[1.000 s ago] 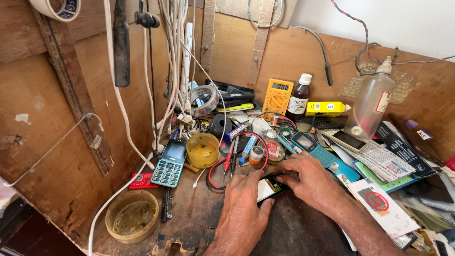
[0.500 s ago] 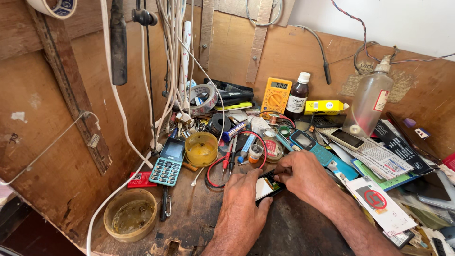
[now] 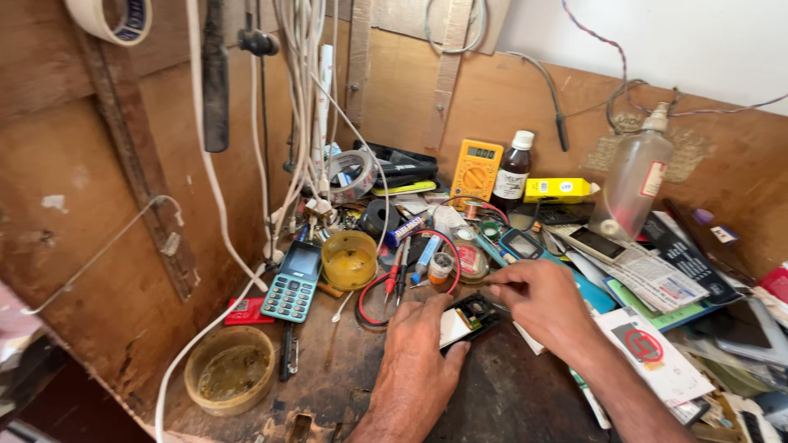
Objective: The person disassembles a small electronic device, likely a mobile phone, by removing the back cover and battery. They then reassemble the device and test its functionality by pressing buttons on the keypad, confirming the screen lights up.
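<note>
In the head view, the left hand (image 3: 414, 361) lies flat on the dark, worn wooden bench (image 3: 345, 377) and closes its fingers around a small opened phone (image 3: 465, 318), a thin rectangular body with a white side and a black inner part turned upward; it seems to be pressed down this way so that it does not slide. The right hand (image 3: 538, 299) is just beside it, the fingers pinched together around something thin that points to the left, perhaps a fine tool, but it is too small to tell which. The phone rests on the bench near the front edge, between the two hands. Behind them are a round yellow plastic cup (image 3: 349, 259) with a glossy rim and red and black probe wires (image 3: 386, 283) curled in a loop. A blue keypad phone (image 3: 294, 281) lies face up to the left, and a shallow round tin (image 3: 230, 369), dull and stained, stands near the front corner. At the back wall stand a yellow multimeter (image 3: 476, 171), a dark glass bottle (image 3: 512, 172) with a white cap and a cloudy plastic spray bottle (image 3: 634, 176). White cables (image 3: 308, 107) hang down along the rough board.
</note>
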